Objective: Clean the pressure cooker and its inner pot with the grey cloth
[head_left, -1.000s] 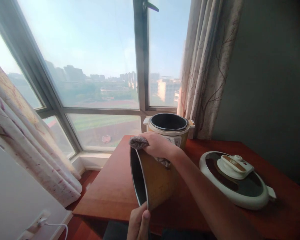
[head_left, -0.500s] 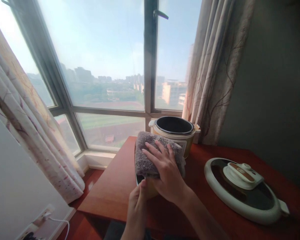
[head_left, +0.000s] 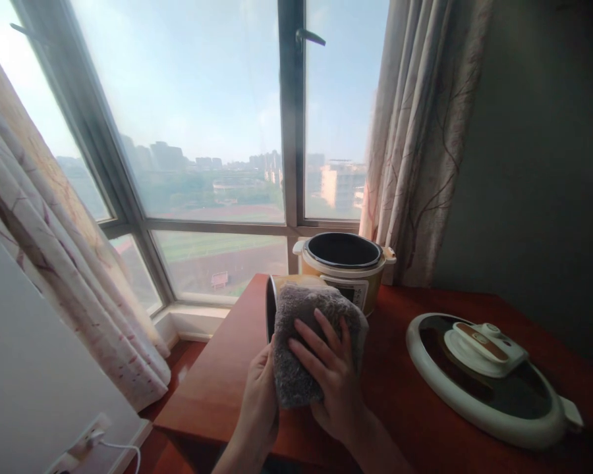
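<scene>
A pot with a gold outside and dark inside, like a cooker's inner pot (head_left: pixel 301 280), is tipped on its side with its mouth to the left. My left hand (head_left: pixel 259 388) is closed on its near rim; some fingers are hidden behind it. A fluffy grey cloth (head_left: pixel 296 322) is draped over the pot's outer side. Pressing on this cloth is my right hand (head_left: pixel 333 378), its fingers slightly spread and holding the cloth against the pot. Just behind stands the cooker body (head_left: pixel 343 268), lidless, with a dark interior.
On the right of the red-brown table (head_left: pixel 217 368) lies the round cooker lid (head_left: pixel 489 382), handle up. Windows and curtains (head_left: pixel 415 164) border the table's back. A white plug and cable (head_left: pixel 116 444) sit at a wall socket, lower left.
My right hand and the cloth have slid down the pot's side toward me, baring its gold upper part. My left hand keeps its grip near the rim. The view has shifted slightly.
</scene>
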Demonstrator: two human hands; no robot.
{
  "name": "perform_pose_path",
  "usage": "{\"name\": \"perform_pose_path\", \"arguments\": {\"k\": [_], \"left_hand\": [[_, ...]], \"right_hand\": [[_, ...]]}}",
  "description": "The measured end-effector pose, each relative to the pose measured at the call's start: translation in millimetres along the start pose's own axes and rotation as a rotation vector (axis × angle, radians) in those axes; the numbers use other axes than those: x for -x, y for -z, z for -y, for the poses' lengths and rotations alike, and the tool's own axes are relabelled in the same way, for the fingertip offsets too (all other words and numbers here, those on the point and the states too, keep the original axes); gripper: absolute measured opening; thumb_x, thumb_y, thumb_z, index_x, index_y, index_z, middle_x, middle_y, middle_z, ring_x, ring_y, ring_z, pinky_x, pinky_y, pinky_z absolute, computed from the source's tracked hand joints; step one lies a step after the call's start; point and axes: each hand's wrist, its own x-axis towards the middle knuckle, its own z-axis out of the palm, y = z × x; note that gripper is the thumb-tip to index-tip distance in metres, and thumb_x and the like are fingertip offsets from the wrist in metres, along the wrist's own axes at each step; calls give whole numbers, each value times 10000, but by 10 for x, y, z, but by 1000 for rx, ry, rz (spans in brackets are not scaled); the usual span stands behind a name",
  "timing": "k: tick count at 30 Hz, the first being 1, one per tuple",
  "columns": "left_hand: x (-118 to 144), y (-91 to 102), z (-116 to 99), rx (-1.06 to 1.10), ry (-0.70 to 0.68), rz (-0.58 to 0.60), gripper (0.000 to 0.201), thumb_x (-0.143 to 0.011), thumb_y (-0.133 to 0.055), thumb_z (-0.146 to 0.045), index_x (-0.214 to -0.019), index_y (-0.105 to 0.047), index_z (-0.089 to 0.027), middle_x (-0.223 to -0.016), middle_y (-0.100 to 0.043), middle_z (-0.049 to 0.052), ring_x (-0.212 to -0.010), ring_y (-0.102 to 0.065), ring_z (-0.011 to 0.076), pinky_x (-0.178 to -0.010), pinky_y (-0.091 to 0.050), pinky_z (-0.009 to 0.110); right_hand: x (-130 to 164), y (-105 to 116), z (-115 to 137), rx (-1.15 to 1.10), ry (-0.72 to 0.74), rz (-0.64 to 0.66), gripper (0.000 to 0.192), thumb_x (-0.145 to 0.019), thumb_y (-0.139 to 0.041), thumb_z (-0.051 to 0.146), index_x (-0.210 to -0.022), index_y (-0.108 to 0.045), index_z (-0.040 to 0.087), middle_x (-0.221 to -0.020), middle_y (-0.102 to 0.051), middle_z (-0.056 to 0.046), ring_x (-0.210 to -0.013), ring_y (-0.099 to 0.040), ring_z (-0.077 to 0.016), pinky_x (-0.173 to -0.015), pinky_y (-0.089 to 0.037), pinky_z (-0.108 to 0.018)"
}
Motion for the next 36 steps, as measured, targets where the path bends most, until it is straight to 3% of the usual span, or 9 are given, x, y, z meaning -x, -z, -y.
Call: {"name": "perform_pose_path", "arguments": {"k": [4, 10, 13, 16, 20, 24, 26, 31, 36], "left_hand": [[23, 45, 131, -8, -25, 38, 540, -716, -783, -600, -956, -774, -116, -835, -761, 96, -845, -688, 259, -743, -567, 322], [186, 144, 320, -177, -31, 69, 583, -821, -643, -667, -1023, -787, -139, -1005, -775, 126, -988, -686, 300, -901, -549, 379], [228, 301, 476, -283, -132, -4, 578, -790, -682, -657, -1120, -778, -192, -1136, -762, 106, -1098, -671, 312, -995, -516, 386], [207, 505, 624, -406, -222, -7, 549, -762, -713, -639, -1103, -794, -217, -1123, -770, 105, -1075, -687, 326, -964, -537, 375], [107, 657, 677, -600, -346, 164, 459, -810, -700, -561, -1105, -796, -223, -1063, -778, 116, -986, -702, 317, -903, -540, 346], [28, 586, 647, -664, -389, 321, 443, -907, -564, -562, -941, -807, -193, -856, -762, 109, -785, -684, 272, -745, -513, 307], [38, 516, 669, -659, -421, 280, 463, -923, -532, -566, -853, -791, -189, -766, -730, 94, -715, -649, 250, -707, -482, 300], [143, 371, 766, -625, -413, 193, 489, -917, -538, -581, -721, -735, -179, -663, -662, 60, -626, -566, 205, -637, -434, 280], [122, 256, 558, -447, -281, 122, 569, -898, -530, -650, -697, -721, -153, -623, -632, 46, -603, -524, 179, -637, -445, 271]], "right_hand": [[-457, 83, -108, -47, -51, 37, 655, -749, -521, 155, -1392, -559, 271, -1531, -496, -10, -1476, -320, -308, -1220, -79, -611], [-1194, 91, -409, -125, -206, 237, 618, -700, -553, 96, -1297, -662, 215, -1435, -583, -77, -1365, -450, -275, -1170, -320, -461], [-1405, 50, -508, -126, -259, 312, 562, -726, -546, 89, -1257, -693, 197, -1416, -588, -113, -1338, -474, -264, -1148, -350, -416], [-1482, 27, -521, -125, -278, 363, 520, -764, -540, 106, -1245, -698, 226, -1304, -665, -83, -1247, -552, -242, -1088, -405, -366], [-1469, 13, -465, -68, -351, 350, 519, -810, -537, 168, -1310, -645, 252, -1249, -700, -63, -1189, -600, -248, -1052, -430, -387], [-1373, -7, -392, 11, -369, 308, 462, -847, -548, 243, -1296, -655, 267, -1413, -600, -86, -1369, -455, -316, -1164, -263, -545], [-1284, -9, -350, 29, -363, 279, 468, -857, -562, 276, -1318, -641, 273, -1484, -536, -86, -1424, -380, -338, -1182, -203, -581], [-963, 62, -247, 22, -305, 186, 541, -862, -571, 271, -1403, -566, 286, -1530, -485, -62, -1432, -363, -339, -1202, -159, -587], [-465, 145, -178, 10, -148, 118, 713, -797, -583, 240, -1495, -443, 274, -1641, -298, -47, -1505, -223, -351, -1214, -117, -602]]}}
